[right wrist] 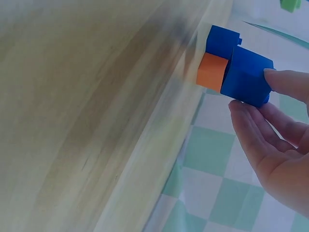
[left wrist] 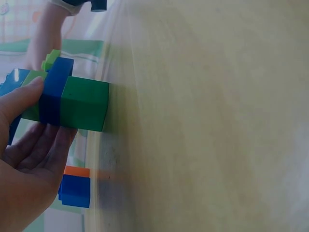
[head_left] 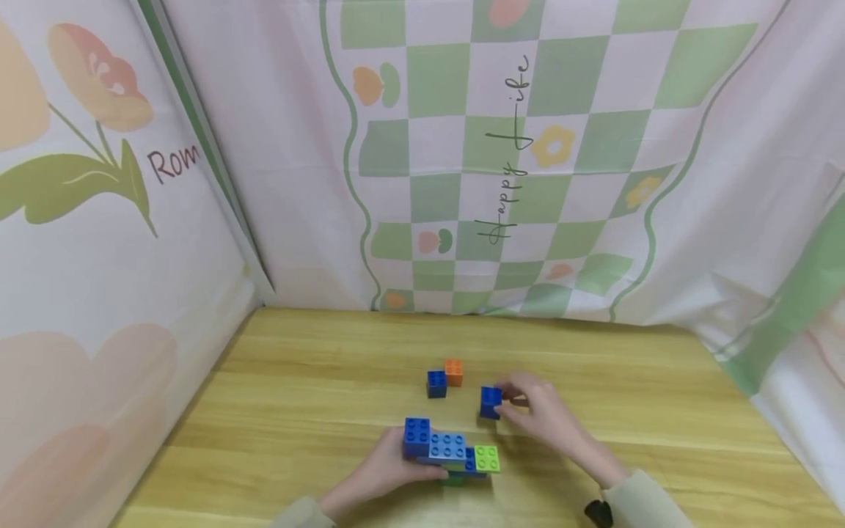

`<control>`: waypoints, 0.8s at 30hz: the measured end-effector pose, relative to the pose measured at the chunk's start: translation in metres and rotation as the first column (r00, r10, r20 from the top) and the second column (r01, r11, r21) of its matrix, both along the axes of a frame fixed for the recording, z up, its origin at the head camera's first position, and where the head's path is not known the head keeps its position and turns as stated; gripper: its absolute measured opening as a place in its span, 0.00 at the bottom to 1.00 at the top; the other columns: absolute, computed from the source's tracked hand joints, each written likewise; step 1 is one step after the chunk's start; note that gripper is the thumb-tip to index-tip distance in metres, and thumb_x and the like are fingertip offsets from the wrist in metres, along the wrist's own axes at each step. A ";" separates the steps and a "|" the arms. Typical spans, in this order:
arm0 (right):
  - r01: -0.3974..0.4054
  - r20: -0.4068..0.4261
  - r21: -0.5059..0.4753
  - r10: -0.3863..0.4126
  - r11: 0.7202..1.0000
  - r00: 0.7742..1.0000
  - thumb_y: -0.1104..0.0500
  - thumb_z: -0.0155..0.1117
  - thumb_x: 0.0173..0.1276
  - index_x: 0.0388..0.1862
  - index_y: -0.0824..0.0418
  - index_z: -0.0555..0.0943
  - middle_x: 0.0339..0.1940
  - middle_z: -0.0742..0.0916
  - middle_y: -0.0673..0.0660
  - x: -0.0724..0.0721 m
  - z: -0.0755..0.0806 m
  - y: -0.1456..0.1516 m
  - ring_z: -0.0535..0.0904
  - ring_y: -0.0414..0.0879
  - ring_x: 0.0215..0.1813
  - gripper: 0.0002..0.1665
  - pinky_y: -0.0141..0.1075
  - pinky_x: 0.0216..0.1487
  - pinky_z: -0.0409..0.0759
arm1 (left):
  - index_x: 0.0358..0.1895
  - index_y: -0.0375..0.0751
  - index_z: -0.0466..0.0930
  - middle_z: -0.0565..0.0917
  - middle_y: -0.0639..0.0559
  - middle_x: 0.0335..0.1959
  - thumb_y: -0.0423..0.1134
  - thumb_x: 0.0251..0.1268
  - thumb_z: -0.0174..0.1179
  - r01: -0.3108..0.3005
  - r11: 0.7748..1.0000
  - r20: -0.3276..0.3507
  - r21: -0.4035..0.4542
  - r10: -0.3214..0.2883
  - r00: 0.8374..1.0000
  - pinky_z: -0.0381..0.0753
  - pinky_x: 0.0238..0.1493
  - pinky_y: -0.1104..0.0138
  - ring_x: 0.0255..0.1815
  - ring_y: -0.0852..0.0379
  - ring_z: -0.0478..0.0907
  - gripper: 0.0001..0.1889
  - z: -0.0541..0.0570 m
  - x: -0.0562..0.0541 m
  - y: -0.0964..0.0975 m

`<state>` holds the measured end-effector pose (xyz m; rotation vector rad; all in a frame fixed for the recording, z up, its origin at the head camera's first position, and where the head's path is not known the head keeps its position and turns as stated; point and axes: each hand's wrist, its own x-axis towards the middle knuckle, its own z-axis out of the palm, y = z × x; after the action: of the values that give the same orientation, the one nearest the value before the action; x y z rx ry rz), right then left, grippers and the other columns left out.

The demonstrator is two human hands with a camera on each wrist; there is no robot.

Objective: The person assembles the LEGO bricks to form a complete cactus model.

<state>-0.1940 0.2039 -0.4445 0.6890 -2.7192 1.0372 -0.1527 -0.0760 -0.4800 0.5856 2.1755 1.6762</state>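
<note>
A stack of joined toy building bricks (head_left: 447, 444) is gripped by my left hand (head_left: 389, 463) near the table's front. It has a dark blue brick at its left end, a light blue one beside it, and a lime green one at its right. In the left wrist view, a green brick (left wrist: 85, 103) forms its lower end, with the thumb pressed on the stack's side. To the right, my right hand (head_left: 544, 412) pinches a single blue brick (head_left: 491, 402) between thumb and fingers. The right wrist view shows that blue brick (right wrist: 247, 76) at the fingertips.
Farther back on the wooden table (head_left: 317, 381) stand a small blue brick (head_left: 436, 384) and an orange brick (head_left: 453, 372), side by side. A patterned curtain (head_left: 502, 169) hangs behind the table, and another printed cloth (head_left: 119, 293) rises along the left.
</note>
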 end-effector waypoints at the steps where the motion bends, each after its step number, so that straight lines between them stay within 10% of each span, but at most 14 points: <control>1: -0.002 -0.003 -0.002 0.002 1.000 1.000 0.67 0.72 0.58 0.48 0.67 0.82 0.43 0.88 0.60 0.002 0.001 0.000 0.87 0.51 0.42 0.18 0.35 0.44 0.89 | 0.54 0.52 0.82 0.89 0.53 0.50 0.42 0.52 0.75 0.001 1.000 0.000 0.001 -0.001 1.000 0.81 0.57 0.74 0.49 0.65 0.86 0.24 0.000 0.000 0.000; 24: -0.025 -0.175 -0.046 0.016 0.999 0.984 0.68 0.75 0.53 0.46 0.64 0.82 0.41 0.88 0.54 0.037 0.013 0.003 0.86 0.42 0.41 0.20 0.30 0.42 0.88 | 0.61 0.50 0.78 0.87 0.55 0.54 0.43 0.52 0.75 0.012 1.000 -0.005 -0.014 -0.012 1.000 0.80 0.61 0.72 0.53 0.65 0.84 0.30 -0.005 -0.003 0.000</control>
<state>-0.1570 0.2066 -0.4316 0.7633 -2.5355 0.9925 -0.1556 -0.0762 -0.4854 0.5987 2.1809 1.6541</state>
